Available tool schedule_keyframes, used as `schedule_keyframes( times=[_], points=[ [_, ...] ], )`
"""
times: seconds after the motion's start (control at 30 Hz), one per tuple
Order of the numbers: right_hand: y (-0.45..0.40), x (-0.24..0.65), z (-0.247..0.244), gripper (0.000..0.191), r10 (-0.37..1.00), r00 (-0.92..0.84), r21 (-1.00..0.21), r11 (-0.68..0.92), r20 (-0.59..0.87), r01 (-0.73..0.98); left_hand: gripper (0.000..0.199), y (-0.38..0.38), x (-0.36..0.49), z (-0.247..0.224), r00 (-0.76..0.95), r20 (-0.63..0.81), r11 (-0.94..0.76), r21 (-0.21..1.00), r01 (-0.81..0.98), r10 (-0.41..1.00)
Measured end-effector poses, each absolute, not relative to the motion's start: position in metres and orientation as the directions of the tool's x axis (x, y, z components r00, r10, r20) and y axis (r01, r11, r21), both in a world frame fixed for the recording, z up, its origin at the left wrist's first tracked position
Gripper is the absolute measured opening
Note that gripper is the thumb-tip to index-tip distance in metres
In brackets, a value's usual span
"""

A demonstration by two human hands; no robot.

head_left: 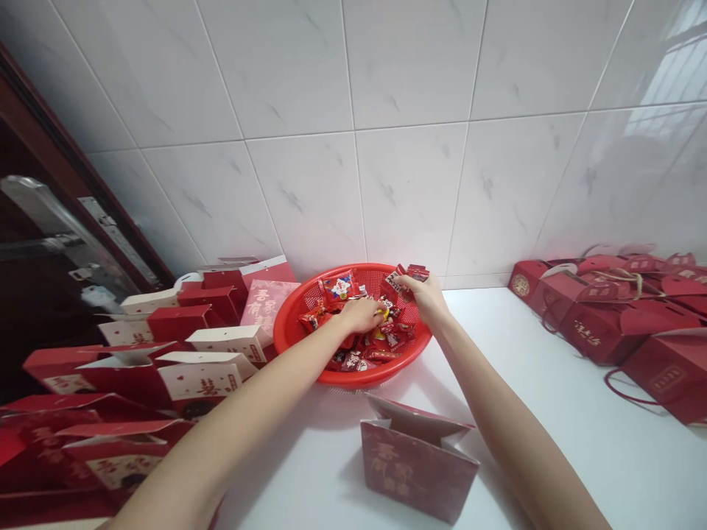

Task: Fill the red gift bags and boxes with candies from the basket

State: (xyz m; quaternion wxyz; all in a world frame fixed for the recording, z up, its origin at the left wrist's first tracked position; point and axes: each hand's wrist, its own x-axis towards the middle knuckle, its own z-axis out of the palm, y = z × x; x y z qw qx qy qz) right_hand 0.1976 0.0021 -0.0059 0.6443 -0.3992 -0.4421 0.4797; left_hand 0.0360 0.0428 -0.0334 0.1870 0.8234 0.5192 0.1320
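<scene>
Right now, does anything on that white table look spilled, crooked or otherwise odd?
Nothing really stands out. The wrapped sweets I can see are in the red basket or at the hands, none spilled on the table. The open dusty-pink bag in front sits slightly angled, but upright, with no visible damage.

From bags (180, 320) at left to boxes (599, 331) at right
On a table (508, 324) before a wall (409, 184), with sweets (338, 287) in a basket (364, 378) between, and a lone bag (414, 475) in front.
</scene>
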Motion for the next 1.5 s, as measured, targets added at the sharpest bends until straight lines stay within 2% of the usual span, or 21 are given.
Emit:
schedule_keyframes(
  times=[0.13, 0.2, 0.37, 0.63, 0.73, 0.83, 0.93, 1.0, 1.17, 1.33, 1.5],
  points=[
    [0.002, 0.198, -0.006, 0.019, 0.971, 0.141, -0.933, 0.224, 0.191, -0.281, 0.019, 0.041, 0.044, -0.037, 0.464, -0.018, -0.414, 0.423, 0.806, 0.885],
    [0.003, 0.198, -0.006, 0.021, 0.971, 0.152, -0.926, 0.222, 0.182, -0.305, 0.021, 0.042, 0.044, -0.037, 0.485, -0.042, -0.418, 0.447, 0.791, 0.874],
    [0.003, 0.197, -0.004, 0.031, 0.971, 0.186, -0.901, 0.214, 0.152, -0.377, 0.040, 0.043, 0.042, -0.035, 0.504, -0.103, -0.380, 0.534, 0.756, 0.858],
    [0.000, 0.196, -0.001, 0.028, 0.972, 0.202, -0.891, 0.193, 0.117, -0.412, 0.042, 0.036, 0.046, -0.030, 0.560, -0.188, -0.382, 0.555, 0.738, 0.807],
    [0.001, 0.196, 0.000, 0.026, 0.973, 0.199, -0.880, 0.196, 0.119, -0.432, 0.045, 0.039, 0.045, -0.025, 0.519, -0.072, -0.377, 0.604, 0.702, 0.852],
    [0.002, 0.196, -0.001, 0.024, 0.973, 0.199, -0.864, 0.201, 0.120, -0.461, 0.038, 0.045, 0.038, -0.017, 0.445, 0.072, -0.346, 0.744, 0.572, 0.893],
    [0.004, 0.196, -0.003, 0.025, 0.976, 0.189, -0.855, 0.190, 0.110, -0.482, 0.039, 0.050, 0.029, -0.009, 0.418, 0.079, -0.265, 0.873, 0.409, 0.905],
    [0.005, 0.196, -0.004, 0.025, 0.978, 0.176, -0.847, 0.187, 0.113, -0.497, 0.044, 0.050, 0.024, -0.004, 0.392, 0.086, -0.227, 0.916, 0.330, 0.916],
    [0.003, 0.196, -0.003, 0.025, 0.988, 0.120, -0.853, 0.147, 0.100, -0.500, 0.055, 0.047, 0.023, 0.004, 0.359, 0.149, -0.217, 0.963, 0.157, 0.921],
    [0.000, 0.195, 0.000, 0.018, 0.994, 0.063, -0.856, 0.111, 0.092, -0.505, 0.054, 0.050, 0.021, 0.007, 0.293, 0.263, -0.319, 0.934, 0.161, 0.919],
    [-0.003, 0.196, 0.000, 0.018, 0.988, -0.096, -0.888, 0.061, 0.117, -0.456, 0.060, 0.049, 0.022, 0.007, 0.258, 0.320, -0.353, 0.931, 0.094, 0.912]
  ],
)
